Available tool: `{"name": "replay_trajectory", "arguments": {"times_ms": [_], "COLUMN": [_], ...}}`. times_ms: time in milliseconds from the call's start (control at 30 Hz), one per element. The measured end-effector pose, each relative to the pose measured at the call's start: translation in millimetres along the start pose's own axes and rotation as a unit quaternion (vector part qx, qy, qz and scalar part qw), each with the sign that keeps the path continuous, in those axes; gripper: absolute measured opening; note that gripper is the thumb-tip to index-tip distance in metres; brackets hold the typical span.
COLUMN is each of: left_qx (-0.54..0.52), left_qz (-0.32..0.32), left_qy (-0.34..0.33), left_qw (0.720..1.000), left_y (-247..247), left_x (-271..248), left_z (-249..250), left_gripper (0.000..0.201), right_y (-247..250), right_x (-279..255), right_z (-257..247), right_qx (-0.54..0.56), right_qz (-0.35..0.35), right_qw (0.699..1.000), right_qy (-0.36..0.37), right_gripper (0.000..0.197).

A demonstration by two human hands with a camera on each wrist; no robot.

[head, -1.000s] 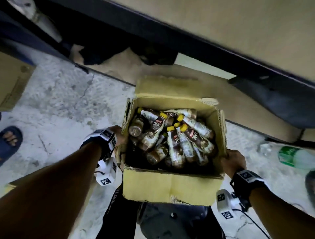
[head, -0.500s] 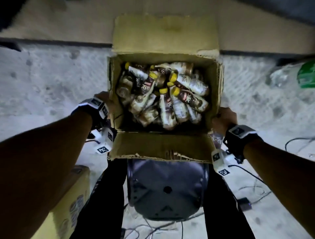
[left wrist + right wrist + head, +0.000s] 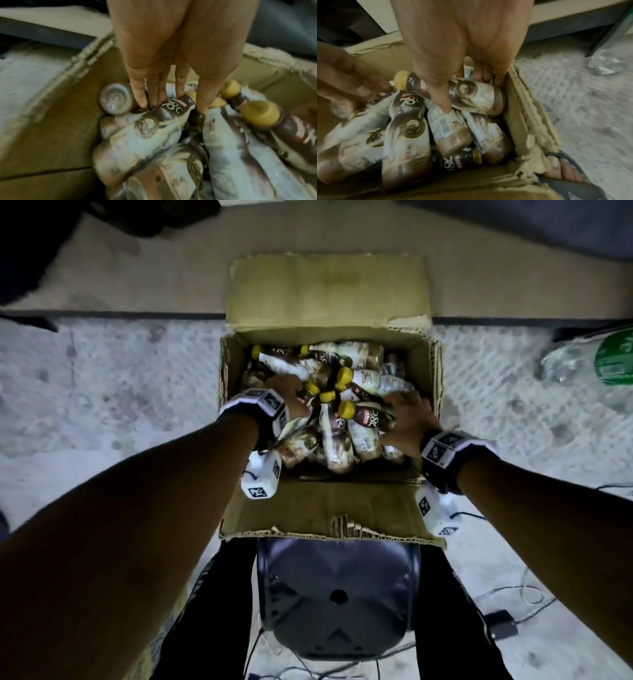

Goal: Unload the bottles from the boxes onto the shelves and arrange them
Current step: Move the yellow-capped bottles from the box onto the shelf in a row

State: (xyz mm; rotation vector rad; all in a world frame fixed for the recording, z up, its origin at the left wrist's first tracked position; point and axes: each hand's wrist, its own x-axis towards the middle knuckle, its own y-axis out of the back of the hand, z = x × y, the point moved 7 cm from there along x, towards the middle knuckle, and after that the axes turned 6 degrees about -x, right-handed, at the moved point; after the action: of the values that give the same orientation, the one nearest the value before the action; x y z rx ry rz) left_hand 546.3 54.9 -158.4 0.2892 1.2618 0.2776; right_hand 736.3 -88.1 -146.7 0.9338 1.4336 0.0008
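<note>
Floor: pale rough concrete floor fills the left and right of the head view; a tan shelf board runs across the top of the frame.
Box: open cardboard box at frame centre, flaps folded out toward top and bottom, edges torn.
Bottles: coffee bottles with yellow caps and brown-and-white labels lie jumbled on their sides inside the box, piled over one another.
Left hand: left hand reaches down into the left part of the pile; fingers straight, tips touching the neck of a brown-labelled bottle marked "78°C". Thumb rests on its other side. No full wrap visible; blurred.
Right hand: right hand is at the right wall of the box, thumb and fingers curled round a side-lying bottle, thumb across its label, fingers behind it against the cardboard.
Below box: dark plastic stool between the person's legs, lower centre.
Right edge: clear plastic bottle with green label lies on the floor, upper right.
Lower right: thin cables and a small dark adapter on the floor.
Right wrist view: sandalled foot just beside the box corner, lower right.
</note>
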Motion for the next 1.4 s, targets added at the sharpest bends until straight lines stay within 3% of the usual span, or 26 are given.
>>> {"name": "replay_trajectory", "arguments": {"times_ms": [100,167,267,433,633,700,833,967,1133,1267,1400], "left_qx": [-0.002,0.013,-0.01,-0.167,-0.313,-0.339,-0.395,-0.441,-0.411,-0.373,-0.32], "left_qz": [0.018,0.074,0.095,0.211,0.194,0.198,0.207,0.189,0.215,0.228,0.259], "left_qy": [-0.02,-0.04,-0.04,-0.023,-0.019,-0.044,-0.104,-0.176,-0.304,-0.395,-0.496], "left_qw": [1.0,0.996,0.995,0.963,0.929,0.919,0.889,0.859,0.832,0.808,0.764], "left_y": [-38,-47,-40,5,46,66,118,174,256,312,359], "left_x": [19,20,2,-75,-177,-214,-304,-407,-521,-607,-684], "left_z": [-7,-10,-18,-39,-35,-16,40,107,187,244,287], "left_gripper": [0.082,0.07,0.063,0.06,0.055,0.057,0.044,0.054,0.043,0.042,0.045], "right_y": [-4,-3,0,25,64,92,175,267,380,456,520], "right_x": [9,11,6,-49,-148,-181,-263,-349,-457,-538,-611], "right_z": [4,4,-5,-12,-31,-43,-75,-103,-128,-139,-147], "right_qx": [-0.022,-0.03,-0.021,0.127,0.278,0.325,0.386,0.381,0.365,0.347,0.326], "right_qz": [0.052,0.075,0.058,0.092,0.117,0.135,0.162,0.194,0.269,0.351,0.44], "right_qw": [0.998,0.996,0.998,0.985,0.952,0.934,0.903,0.892,0.865,0.826,0.774], "right_qy": [-0.031,-0.03,0.011,0.071,0.057,0.063,0.098,0.143,0.215,0.272,0.318], "right_gripper": [0.073,0.067,0.063,0.056,0.048,0.044,0.043,0.038,0.038,0.038,0.044]}}
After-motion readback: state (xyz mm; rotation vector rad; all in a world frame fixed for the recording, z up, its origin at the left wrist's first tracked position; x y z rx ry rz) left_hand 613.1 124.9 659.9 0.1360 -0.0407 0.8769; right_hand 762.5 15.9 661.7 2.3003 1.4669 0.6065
